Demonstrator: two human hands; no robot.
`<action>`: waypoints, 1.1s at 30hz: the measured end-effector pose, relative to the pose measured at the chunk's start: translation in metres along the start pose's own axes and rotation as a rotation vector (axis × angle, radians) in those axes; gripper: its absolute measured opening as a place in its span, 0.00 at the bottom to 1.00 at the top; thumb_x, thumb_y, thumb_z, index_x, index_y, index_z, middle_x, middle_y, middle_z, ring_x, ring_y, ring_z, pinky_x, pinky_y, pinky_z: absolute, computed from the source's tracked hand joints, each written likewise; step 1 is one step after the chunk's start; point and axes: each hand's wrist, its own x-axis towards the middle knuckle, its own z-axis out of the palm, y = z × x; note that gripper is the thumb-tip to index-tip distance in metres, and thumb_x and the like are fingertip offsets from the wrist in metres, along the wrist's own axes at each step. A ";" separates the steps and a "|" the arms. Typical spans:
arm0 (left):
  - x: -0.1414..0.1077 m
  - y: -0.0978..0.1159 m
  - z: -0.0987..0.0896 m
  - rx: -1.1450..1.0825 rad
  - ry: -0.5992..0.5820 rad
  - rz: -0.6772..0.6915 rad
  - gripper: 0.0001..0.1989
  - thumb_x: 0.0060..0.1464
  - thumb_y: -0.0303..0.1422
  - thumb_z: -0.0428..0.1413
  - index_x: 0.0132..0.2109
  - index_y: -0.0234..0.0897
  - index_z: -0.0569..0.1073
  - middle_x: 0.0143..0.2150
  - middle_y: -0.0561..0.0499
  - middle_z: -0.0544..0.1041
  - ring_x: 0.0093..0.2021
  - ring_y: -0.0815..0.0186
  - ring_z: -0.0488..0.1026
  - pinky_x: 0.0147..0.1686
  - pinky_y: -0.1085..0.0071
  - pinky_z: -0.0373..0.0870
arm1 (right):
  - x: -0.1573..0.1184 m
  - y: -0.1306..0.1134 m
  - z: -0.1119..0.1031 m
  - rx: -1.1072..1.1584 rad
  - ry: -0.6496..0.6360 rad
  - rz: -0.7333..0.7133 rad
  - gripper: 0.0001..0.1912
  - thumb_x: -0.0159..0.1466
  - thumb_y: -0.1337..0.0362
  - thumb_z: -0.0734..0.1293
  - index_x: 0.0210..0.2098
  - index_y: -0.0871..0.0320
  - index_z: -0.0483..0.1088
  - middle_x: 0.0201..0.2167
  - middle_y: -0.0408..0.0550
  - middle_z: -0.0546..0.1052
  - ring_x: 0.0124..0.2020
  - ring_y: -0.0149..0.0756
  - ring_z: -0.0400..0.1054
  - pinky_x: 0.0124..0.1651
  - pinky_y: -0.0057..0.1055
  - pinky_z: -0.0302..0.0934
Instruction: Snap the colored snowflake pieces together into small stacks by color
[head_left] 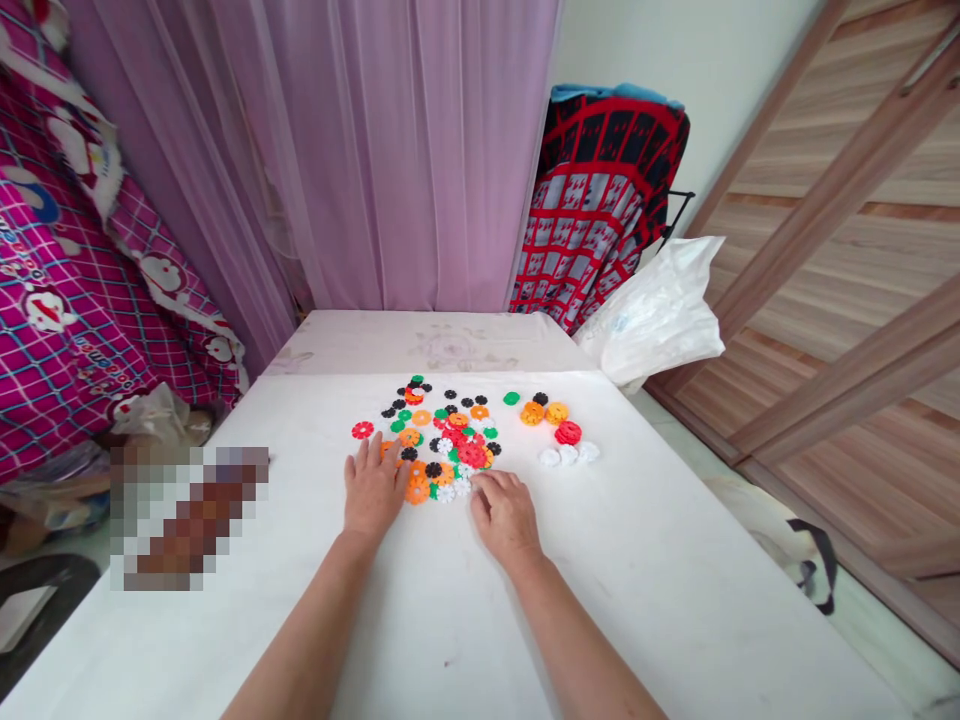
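Observation:
A loose pile of small notched plastic discs, flower-shaped, in red, orange, green, black and white lies on the white tabletop (442, 600). My left hand (373, 487) rests at the pile's left side, palm down with fingers spread, its fingertips over orange discs (418, 488). At the near right edge of the pile is my right hand (508, 515). Its fingers are loosely bent, thumb apart from the forefinger, and the tips are beside white discs (446, 493). A large red disc (472, 455) lies just beyond them.
Right of the pile sit sorted groups: orange discs (532, 413), red discs (568, 433), white discs (568, 455) and a green disc (511, 398). A blurred-out patch (199, 520) covers something at left. A white plastic bag (652, 310) stands by the far right corner.

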 end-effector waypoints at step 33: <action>0.010 -0.008 0.000 -0.152 -0.020 0.031 0.23 0.63 0.42 0.43 0.60 0.42 0.69 0.69 0.43 0.60 0.69 0.54 0.54 0.66 0.48 0.47 | 0.011 0.047 -0.021 0.018 0.297 0.272 0.16 0.59 0.56 0.64 0.44 0.56 0.67 0.35 0.47 0.78 0.33 0.38 0.69 0.42 0.36 0.62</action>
